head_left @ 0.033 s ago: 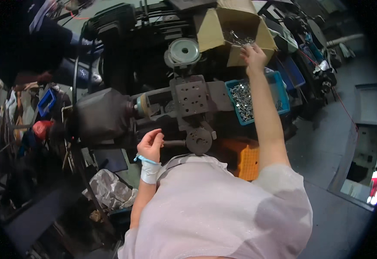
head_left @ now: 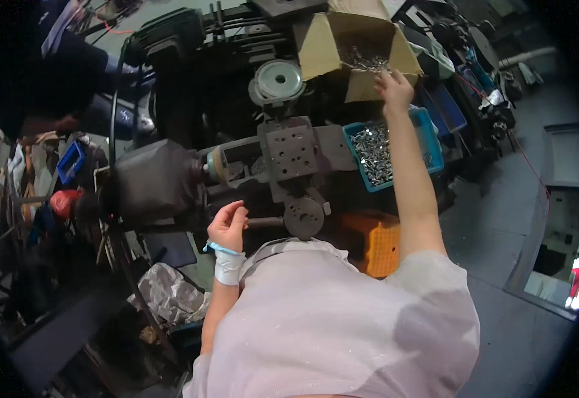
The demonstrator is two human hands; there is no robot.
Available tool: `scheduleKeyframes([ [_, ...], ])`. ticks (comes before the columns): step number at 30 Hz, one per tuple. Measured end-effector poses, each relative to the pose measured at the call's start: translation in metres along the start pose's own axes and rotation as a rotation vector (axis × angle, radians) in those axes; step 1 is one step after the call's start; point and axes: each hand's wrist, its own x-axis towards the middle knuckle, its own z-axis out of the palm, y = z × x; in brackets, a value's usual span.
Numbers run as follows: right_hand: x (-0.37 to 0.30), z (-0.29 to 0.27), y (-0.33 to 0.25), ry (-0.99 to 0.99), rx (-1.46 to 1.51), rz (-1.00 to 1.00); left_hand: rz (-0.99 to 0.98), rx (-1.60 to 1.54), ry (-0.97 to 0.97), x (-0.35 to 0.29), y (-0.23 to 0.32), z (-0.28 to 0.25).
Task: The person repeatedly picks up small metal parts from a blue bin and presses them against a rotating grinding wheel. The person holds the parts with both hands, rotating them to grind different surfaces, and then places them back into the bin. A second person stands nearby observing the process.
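My right hand is stretched out to the front edge of an open cardboard box, its fingers curled together at the rim. Anything between those fingertips is too small to make out. Small metal parts lie in the bottom of the box. My right forearm passes over a teal bin of shiny small metal pieces and hides part of it. In front of my body, my left hand is closed with thumb and fingers together, near the machine's handle bar; whatever it may hold is hidden.
A dark machine has a drilled metal block, a round wheel and a perforated disc near my waist. An orange crate stands below the teal bin. Crumpled silvery sheeting lies at the left.
My right hand has shifted slightly to the right and down along the box edge. My left hand stays closed in nearly the same place. The whole view has shifted a little.
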Motion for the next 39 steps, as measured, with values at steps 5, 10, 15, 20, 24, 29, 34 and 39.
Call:
scheduleKeyframes([
  [5,0.045,-0.144,0.089,-0.024,-0.571,0.139,-0.023,-0.023,0.027,0.003,-0.009,-0.008],
  [10,-0.001,-0.197,0.137,-0.206,-1.384,0.179,-0.068,0.046,0.065,0.004,-0.014,-0.002],
  [15,-0.038,-0.166,0.149,-0.466,-1.596,0.354,-0.073,0.106,0.103,0.001,-0.018,0.010],
  [20,-0.048,-0.137,0.131,-0.502,-1.777,0.359,-0.039,0.160,0.158,-0.006,-0.019,0.024],
  [24,-0.051,-0.146,0.135,-0.503,-1.889,0.182,-0.111,0.252,0.172,-0.010,-0.012,0.032],
  [29,-0.050,-0.152,0.156,-0.389,-1.764,0.010,-0.140,0.102,0.167,-0.005,-0.025,0.034],
  [34,-0.040,-0.144,0.148,-0.461,-1.800,0.221,-0.140,0.134,0.141,-0.005,-0.027,0.036],
  [39,-0.039,-0.154,0.170,-0.357,-1.789,0.146,-0.175,0.184,0.188,-0.010,-0.022,0.031],
])
